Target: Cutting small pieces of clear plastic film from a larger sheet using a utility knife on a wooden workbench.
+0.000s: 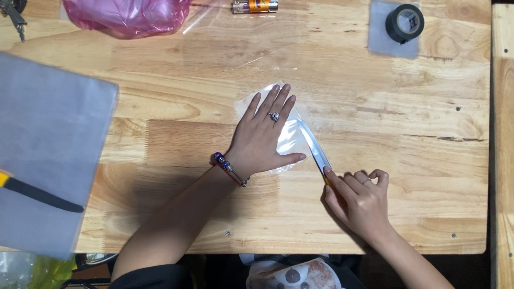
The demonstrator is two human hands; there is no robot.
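A yellow-handled cutter (19,187) lies on a grey sheet (39,139) on the desk (201,69). The left hand (262,135) presses flat, fingers spread, on a clear plastic sheet (287,139) mid-desk. The right hand (358,201) grips a knife (314,149), its blade on the plastic's edge

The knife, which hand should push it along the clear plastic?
Right. The right hand already grips the knife, its blade lying on the clear plastic sheet, while the left hand presses that sheet flat.
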